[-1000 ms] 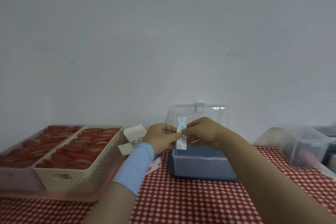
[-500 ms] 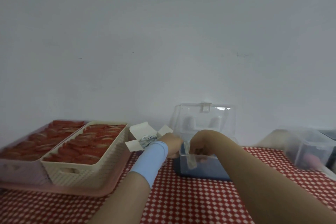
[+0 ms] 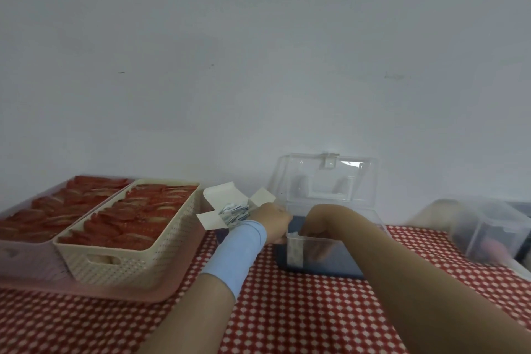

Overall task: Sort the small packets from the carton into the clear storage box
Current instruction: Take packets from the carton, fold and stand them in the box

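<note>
The clear storage box [image 3: 339, 263] stands open on the checked cloth, its lid [image 3: 324, 181] tipped up against the wall. My right hand [image 3: 319, 223] reaches down into the box, its fingertips pinching the top of a white packet [image 3: 294, 251] that stands upright against the left wall. My left hand [image 3: 273, 220], with a light blue sleeve at the wrist, lies against the box's left corner; its fingers are hidden. Just left of it sits the white carton [image 3: 227, 198] with its flaps open and several small packets [image 3: 234, 211] inside.
A cream perforated basket [image 3: 129, 264] and a pink one [image 3: 26, 261], both full of red packets, sit on a pink tray [image 3: 161, 294] at the left. Another clear lidded box [image 3: 494, 230] stands at the right edge. Red checked cloth [image 3: 301, 313] covers the table.
Both hands dropped from chest height, where they held the packet up together. The right hand carried it down into the box; the left hand let go and moved to the box's corner.
</note>
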Motion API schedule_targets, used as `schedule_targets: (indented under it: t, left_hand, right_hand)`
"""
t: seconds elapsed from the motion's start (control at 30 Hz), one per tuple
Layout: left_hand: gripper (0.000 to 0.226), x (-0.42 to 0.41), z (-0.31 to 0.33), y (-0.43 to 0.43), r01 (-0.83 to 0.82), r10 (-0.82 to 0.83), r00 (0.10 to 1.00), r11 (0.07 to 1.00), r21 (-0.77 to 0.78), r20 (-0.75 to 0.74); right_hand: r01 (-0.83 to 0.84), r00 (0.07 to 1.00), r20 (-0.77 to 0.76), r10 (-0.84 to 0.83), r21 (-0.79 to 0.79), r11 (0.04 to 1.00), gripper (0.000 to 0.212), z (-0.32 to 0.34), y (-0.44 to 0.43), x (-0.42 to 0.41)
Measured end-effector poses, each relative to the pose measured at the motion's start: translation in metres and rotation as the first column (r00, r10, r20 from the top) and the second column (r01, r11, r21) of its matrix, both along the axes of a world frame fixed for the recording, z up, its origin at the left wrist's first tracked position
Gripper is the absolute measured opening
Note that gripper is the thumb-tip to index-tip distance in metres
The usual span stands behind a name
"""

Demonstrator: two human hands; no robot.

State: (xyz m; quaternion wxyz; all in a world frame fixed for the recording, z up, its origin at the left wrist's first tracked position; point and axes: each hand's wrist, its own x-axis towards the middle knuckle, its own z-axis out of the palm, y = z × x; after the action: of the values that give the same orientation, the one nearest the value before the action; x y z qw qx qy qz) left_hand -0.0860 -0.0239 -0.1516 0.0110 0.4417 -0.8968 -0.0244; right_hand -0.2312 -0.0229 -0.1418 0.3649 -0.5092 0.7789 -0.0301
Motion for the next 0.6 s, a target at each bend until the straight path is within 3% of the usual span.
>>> schedule_targets:
  t: [0.2, 0.27, 0.37, 0.5, 0.53, 0.57, 0.6]
  left_hand:
    - [0.022, -0.002, 0.002, 0.005, -0.106, 0.127, 0.984, 0.981, 0.160, -0.124]
    - [0.011, -0.002, 0.004, 0.010, -0.169, 0.256, 0.924, 0.940, 0.295, -0.285]
    - [0.033, -0.002, 0.013, 0.017, -0.194, 0.351, 0.846, 0.904, 0.382, -0.401]
    - [0.030, 0.008, 0.040, 0.028, -0.036, 0.499, 0.659, 0.768, 0.640, -0.563]
    - [0.026, 0.014, 0.047, 0.027, -0.015, 0.547, 0.590, 0.743, 0.669, -0.594]
    - [0.022, 0.022, 0.053, 0.024, -0.064, 0.544, 0.564, 0.779, 0.624, -0.621]
    - [0.018, 0.032, 0.058, 0.022, -0.151, 0.506, 0.586, 0.836, 0.528, -0.633]
  right_hand:
    - [0.006, 0.999, 0.051, -0.009, 0.059, 0.998, 0.013, 0.007, 0.009, 0.002]
    - [-0.017, 0.997, 0.076, 0.014, 0.036, 0.999, 0.013, 0.009, 0.013, 0.003]
    - [-0.060, 0.997, 0.047, 0.062, -0.031, 0.998, 0.019, 0.013, 0.015, -0.001]
    - [-0.087, 0.996, -0.031, 0.083, -0.172, 0.981, 0.015, 0.027, 0.015, -0.009]
    - [-0.063, 0.998, -0.009, 0.063, -0.218, 0.974, 0.016, 0.032, 0.015, -0.009]
    - [-0.047, 0.999, 0.012, 0.053, -0.272, 0.961, 0.017, 0.038, 0.015, -0.008]
    - [-0.065, 0.997, 0.004, 0.071, -0.350, 0.934, 0.018, 0.043, 0.013, -0.006]
